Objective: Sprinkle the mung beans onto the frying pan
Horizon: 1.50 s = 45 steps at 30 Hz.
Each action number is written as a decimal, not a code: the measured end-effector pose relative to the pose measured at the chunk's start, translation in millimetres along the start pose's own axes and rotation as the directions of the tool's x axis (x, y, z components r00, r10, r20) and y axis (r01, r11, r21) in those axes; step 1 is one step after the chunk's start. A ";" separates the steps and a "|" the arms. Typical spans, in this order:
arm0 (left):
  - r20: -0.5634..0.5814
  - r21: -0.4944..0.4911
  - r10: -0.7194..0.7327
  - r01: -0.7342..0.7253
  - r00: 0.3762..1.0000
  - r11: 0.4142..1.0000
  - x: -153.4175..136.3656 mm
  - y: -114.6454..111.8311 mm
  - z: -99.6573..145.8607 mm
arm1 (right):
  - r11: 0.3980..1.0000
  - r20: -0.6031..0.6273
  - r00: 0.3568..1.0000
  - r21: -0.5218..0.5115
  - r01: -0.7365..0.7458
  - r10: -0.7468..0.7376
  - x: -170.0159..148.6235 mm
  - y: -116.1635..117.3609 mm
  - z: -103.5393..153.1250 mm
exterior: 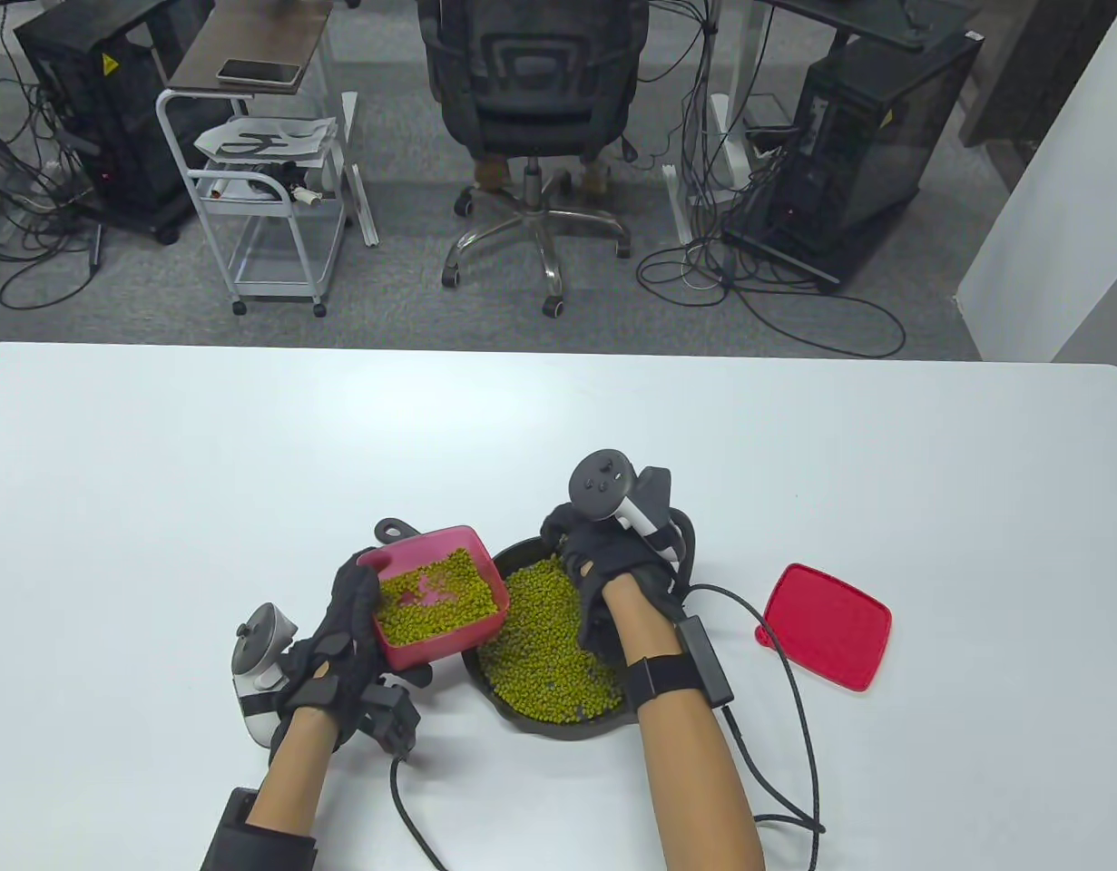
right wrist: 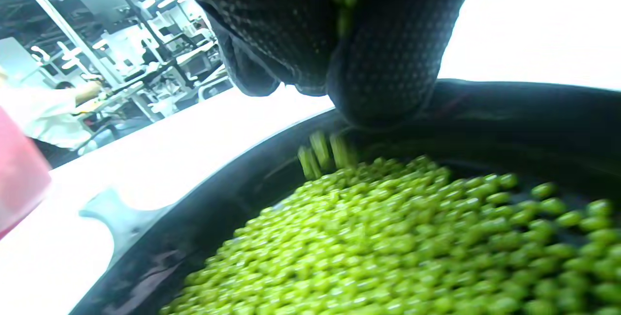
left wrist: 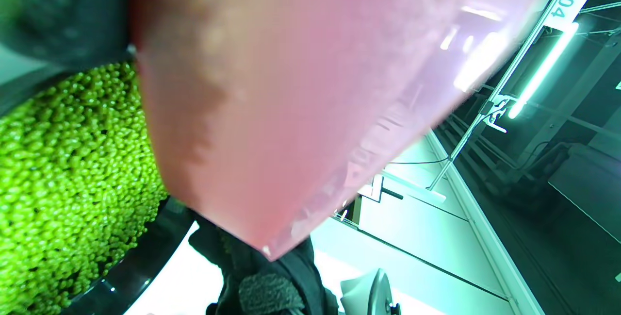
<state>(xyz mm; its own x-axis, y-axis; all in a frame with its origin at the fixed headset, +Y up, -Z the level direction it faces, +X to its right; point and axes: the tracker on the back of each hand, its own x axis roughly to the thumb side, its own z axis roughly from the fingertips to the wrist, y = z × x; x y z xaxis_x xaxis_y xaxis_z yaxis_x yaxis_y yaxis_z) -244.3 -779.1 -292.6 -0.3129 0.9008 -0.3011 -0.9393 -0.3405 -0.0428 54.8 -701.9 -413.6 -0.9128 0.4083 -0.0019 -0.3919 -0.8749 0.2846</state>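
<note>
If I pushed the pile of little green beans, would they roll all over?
Probably. The mung beans look small, round and loose, so they would likely roll and scatter. The frying pan has a raised rim that should stop most. A few seem to be dropping from the right hand.

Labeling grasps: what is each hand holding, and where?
Left hand grips the red plastic tub by its near-left wall. Right hand drops green mung beans.
</note>
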 end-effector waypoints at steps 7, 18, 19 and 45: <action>0.001 0.000 -0.008 0.008 1.000 1.000 -0.8 0.8 -0.7 | 0.993 -0.039 0.992 0.003 -0.116 0.116 -19.6 -9.8 7.0; -0.004 -0.005 -0.019 0.019 1.000 1.000 -2.0 0.0 -1.6 | 0.972 0.011 0.982 0.143 -0.186 0.187 -29.3 -8.6 25.0; -0.004 -0.006 -0.021 0.021 1.000 1.000 -2.0 -0.3 -1.7 | 0.972 0.017 0.982 0.146 -0.186 0.186 -29.5 -8.1 27.4; 0.001 -0.021 -0.034 0.034 0.999 0.999 -3.6 -1.8 -1.2 | 0.834 0.207 0.978 0.535 -0.133 0.023 -7.1 16.6 63.8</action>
<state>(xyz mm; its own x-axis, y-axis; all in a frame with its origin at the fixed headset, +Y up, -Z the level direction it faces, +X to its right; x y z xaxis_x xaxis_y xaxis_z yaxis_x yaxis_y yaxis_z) -241.3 -782.0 -292.6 -0.2809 0.9121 -0.2987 -0.9462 -0.3153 -0.0729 62.2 -702.7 -347.6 -0.8781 0.4331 0.2035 -0.1443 -0.6452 0.7503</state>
